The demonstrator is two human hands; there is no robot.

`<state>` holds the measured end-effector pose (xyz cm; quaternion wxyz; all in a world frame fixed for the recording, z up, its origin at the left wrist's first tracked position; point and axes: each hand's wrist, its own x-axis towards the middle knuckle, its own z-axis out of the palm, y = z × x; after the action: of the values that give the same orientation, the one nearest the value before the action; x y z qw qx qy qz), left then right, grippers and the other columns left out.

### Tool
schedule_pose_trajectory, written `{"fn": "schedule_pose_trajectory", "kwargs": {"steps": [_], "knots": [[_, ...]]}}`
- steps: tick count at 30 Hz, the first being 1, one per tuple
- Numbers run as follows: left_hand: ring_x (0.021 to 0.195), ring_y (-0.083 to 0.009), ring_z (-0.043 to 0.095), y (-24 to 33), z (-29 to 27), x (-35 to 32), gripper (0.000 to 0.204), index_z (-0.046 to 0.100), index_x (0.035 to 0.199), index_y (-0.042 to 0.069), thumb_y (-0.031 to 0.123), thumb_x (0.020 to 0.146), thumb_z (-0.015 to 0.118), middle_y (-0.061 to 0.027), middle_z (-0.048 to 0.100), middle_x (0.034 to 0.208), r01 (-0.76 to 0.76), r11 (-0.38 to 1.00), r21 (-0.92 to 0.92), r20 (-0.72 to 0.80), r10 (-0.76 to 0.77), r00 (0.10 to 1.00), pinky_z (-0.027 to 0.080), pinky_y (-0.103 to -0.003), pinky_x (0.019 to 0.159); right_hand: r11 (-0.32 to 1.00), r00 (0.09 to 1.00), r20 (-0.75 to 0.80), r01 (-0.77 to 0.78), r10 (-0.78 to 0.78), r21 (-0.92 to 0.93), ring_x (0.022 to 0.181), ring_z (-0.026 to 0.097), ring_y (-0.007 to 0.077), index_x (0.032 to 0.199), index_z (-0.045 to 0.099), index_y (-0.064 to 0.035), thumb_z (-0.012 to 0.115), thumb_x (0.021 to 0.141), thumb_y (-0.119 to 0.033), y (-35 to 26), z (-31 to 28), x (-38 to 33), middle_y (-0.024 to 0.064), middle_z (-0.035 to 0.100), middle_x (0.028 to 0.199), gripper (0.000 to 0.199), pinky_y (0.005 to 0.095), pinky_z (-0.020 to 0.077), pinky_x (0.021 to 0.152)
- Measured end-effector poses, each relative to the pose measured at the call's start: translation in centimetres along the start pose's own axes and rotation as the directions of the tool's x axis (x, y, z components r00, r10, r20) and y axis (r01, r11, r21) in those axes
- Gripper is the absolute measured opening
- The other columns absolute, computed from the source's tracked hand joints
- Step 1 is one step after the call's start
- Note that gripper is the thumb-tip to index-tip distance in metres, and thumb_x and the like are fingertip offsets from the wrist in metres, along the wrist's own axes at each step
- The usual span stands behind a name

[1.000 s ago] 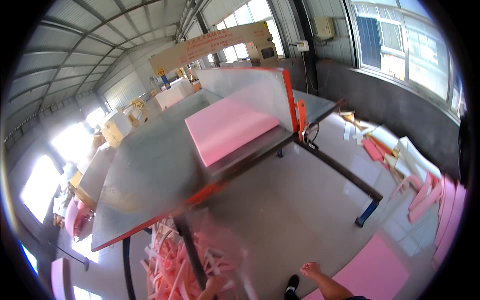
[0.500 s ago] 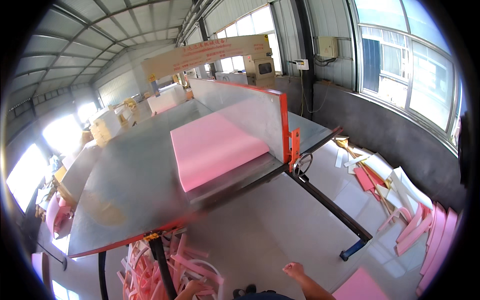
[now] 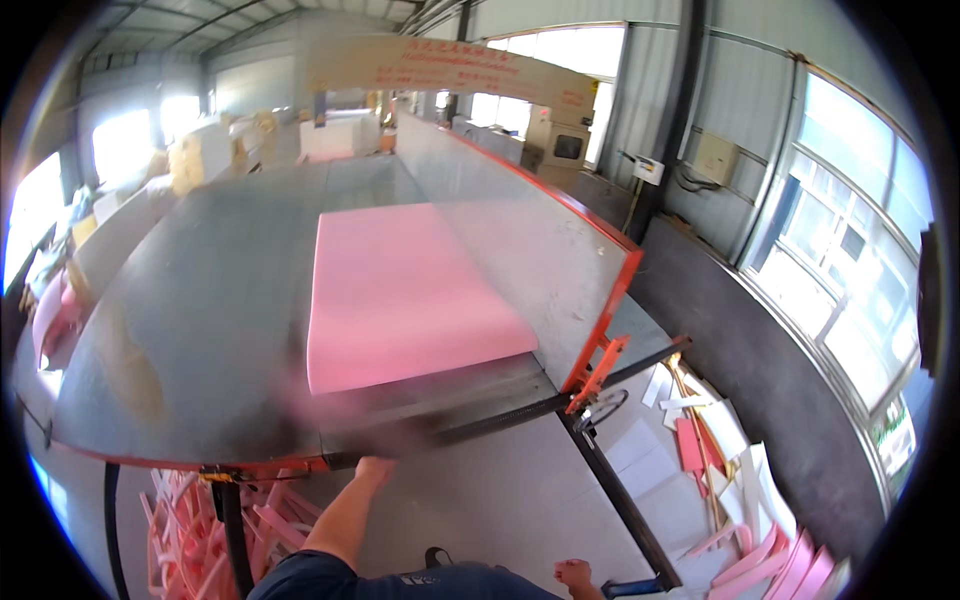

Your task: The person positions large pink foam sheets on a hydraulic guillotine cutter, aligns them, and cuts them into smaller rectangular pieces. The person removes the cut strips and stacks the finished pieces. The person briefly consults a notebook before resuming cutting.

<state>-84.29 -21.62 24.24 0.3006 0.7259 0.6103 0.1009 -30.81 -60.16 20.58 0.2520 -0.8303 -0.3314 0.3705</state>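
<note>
Left hand [image 3: 374, 466] is raised to the near edge of the grey metal table [image 3: 200, 330], just below the front rim; contact with the edge looks likely, but the area is motion-blurred, so finger spread cannot be told. Nothing is clearly gripped.

Right hand [image 3: 574, 574] is seen low at the bottom of the view, well apart from the table, above the concrete floor [image 3: 500, 500]. Fingers appear loosely curled, nothing held.

Pink foam sheet [image 3: 400, 290] is laid flat on the tabletop, its right long side set against the upright grey fence panel with orange-red frame [image 3: 540, 260]. The sheet's near edge is set back slightly from the table's front rim, just above the left hand.

An orange bracket [image 3: 597, 372] is fixed at the fence's near corner, over a black table leg [image 3: 620, 500].

Pink foam offcuts [image 3: 190, 530] are piled on the floor under the table's left end. More pink and white scraps [image 3: 730, 480] are scattered along the right wall below the windows [image 3: 850, 250].
</note>
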Motion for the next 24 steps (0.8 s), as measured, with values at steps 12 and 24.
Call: {"fn": "schedule_pose_trajectory", "kwargs": {"steps": [12, 24], "knots": [[0.079, -0.0173, 0.060, 16.1, 1.4, 27.3, 0.057, 0.063, 0.110, 0.007, 0.047, 0.075, 0.086, -0.0081, 0.063, 0.094, 0.253, 0.003, -0.967, 0.209, -0.559, 0.802, 0.056, -0.034, 0.069, 0.394, 0.779, 0.295, 0.557, -0.554, -0.732, 0.072, 0.066, 0.0309, 0.083, 0.072, -0.0179, 0.071, 0.071, -0.019, -4.0, -3.8, 25.7, 0.0085, 0.069, 0.077, 0.011, 0.0487, 0.0524, 0.066], [0.106, -0.0245, 0.062, 17.9, -6.5, 28.8, 0.066, 0.051, 0.131, -0.005, 0.016, 0.078, 0.084, -0.0141, 0.063, 0.119, -0.340, -0.059, -0.939, -0.166, -0.787, 0.594, 0.054, -0.042, 0.079, 0.998, 0.996, 0.078, 0.051, -0.049, -0.032, 0.060, 0.065, 0.0170, 0.080, 0.067, -0.0106, 0.071, 0.081, -0.027, -15.5, -8.9, 29.0, 0.0004, 0.068, 0.075, 0.017, 0.0305, 0.0538, 0.054]]}}
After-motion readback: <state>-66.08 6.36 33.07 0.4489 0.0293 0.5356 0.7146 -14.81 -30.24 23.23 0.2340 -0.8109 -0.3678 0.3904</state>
